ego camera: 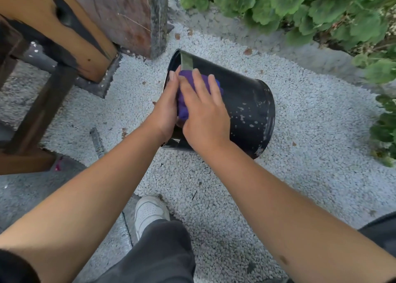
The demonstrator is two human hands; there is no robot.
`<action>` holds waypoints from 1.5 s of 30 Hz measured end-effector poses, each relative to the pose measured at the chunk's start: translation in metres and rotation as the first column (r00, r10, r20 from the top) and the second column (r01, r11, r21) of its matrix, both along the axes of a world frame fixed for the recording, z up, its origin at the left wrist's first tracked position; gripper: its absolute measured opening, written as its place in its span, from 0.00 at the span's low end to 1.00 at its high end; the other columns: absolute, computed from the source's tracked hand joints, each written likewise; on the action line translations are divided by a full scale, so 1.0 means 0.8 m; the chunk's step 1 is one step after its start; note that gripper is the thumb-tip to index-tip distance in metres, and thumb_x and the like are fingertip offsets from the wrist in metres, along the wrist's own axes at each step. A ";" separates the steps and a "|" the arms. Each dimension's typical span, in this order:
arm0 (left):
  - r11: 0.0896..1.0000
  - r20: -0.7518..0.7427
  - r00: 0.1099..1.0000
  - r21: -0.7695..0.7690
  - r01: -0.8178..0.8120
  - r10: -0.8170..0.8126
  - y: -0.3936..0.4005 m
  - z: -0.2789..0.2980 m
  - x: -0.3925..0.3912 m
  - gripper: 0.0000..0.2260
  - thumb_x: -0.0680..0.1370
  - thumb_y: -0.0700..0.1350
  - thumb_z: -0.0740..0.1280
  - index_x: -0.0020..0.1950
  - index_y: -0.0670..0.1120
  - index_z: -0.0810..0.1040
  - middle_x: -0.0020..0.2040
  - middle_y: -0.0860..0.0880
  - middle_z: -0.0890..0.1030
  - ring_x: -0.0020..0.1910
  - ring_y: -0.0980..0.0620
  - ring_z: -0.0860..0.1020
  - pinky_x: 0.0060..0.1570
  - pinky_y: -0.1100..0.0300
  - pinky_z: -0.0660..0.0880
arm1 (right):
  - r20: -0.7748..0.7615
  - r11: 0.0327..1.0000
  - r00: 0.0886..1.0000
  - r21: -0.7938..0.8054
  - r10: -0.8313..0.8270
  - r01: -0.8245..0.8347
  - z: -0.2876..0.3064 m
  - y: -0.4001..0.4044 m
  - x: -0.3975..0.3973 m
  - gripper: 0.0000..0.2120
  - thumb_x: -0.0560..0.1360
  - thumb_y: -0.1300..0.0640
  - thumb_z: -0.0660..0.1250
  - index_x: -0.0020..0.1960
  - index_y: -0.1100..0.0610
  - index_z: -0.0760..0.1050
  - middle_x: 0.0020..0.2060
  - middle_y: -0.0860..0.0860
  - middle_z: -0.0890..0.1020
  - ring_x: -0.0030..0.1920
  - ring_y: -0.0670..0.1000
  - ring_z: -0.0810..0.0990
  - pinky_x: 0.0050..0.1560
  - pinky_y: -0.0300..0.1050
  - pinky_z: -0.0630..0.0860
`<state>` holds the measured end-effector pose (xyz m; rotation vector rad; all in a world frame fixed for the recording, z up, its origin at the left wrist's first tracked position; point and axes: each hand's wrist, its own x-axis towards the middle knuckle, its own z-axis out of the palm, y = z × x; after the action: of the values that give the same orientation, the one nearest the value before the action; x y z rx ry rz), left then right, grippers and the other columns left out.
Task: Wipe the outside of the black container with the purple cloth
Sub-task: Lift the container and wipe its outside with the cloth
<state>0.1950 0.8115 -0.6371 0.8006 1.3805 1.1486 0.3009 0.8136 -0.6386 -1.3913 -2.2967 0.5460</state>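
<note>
Both hands (188, 111) press purple cloth (184, 102) on sideways black container (246, 102), mouth pointing left.

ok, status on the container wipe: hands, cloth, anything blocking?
Left hand grips black container at rim. Right hand presses purple cloth flat on its side. Container tipped on gravel; pale spatter near base. Nothing blocking.

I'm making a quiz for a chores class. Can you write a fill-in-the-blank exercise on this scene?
1. The black container lies on its ____ on the gravel.
2. The right hand presses a ____ cloth against it.
3. The left hand steadies the container at its ____ end.

Missing words: side; purple; open
</note>
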 end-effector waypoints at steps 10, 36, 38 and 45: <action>0.994 -0.079 0.997 -0.103 -0.023 0.015 -0.005 -0.024 -0.032 0.27 0.81 0.65 0.49 0.79 0.58 0.60 0.77 0.56 0.66 0.76 0.55 0.63 0.76 0.47 0.57 | 0.141 0.979 0.973 -0.067 -0.184 0.195 -0.066 0.048 0.099 0.39 0.67 0.70 0.69 0.74 0.49 0.65 0.75 0.49 0.66 0.75 0.60 0.61 0.68 0.56 0.70; 0.996 -0.240 0.969 0.059 0.066 -0.050 -0.031 -0.010 -0.018 0.33 0.79 0.58 0.58 0.80 0.44 0.56 0.77 0.50 0.66 0.76 0.53 0.64 0.76 0.49 0.59 | 0.084 0.998 0.996 -0.046 -0.037 0.041 -0.044 0.023 0.052 0.40 0.64 0.62 0.75 0.73 0.49 0.65 0.75 0.54 0.65 0.74 0.65 0.59 0.65 0.63 0.71; 0.996 -0.243 0.968 0.049 0.075 -0.061 -0.030 -0.010 -0.021 0.31 0.79 0.56 0.59 0.80 0.47 0.58 0.74 0.58 0.69 0.74 0.59 0.66 0.74 0.52 0.62 | 0.088 0.980 0.985 -0.115 -0.151 0.161 -0.057 0.039 0.082 0.39 0.67 0.66 0.71 0.74 0.48 0.64 0.76 0.52 0.64 0.76 0.63 0.58 0.68 0.60 0.69; 0.988 -0.120 0.980 -0.010 0.157 -0.157 -0.058 -0.022 -0.016 0.18 0.79 0.35 0.63 0.67 0.49 0.73 0.58 0.51 0.84 0.59 0.51 0.81 0.57 0.56 0.77 | 0.086 0.915 0.944 -0.231 -0.318 0.330 -0.071 0.076 0.125 0.35 0.72 0.68 0.63 0.76 0.47 0.62 0.77 0.49 0.63 0.76 0.58 0.57 0.73 0.53 0.63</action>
<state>0.1818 0.7652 -0.6550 0.9748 1.3895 0.9910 0.4010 0.8743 -0.6955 -1.8753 -2.0194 0.7101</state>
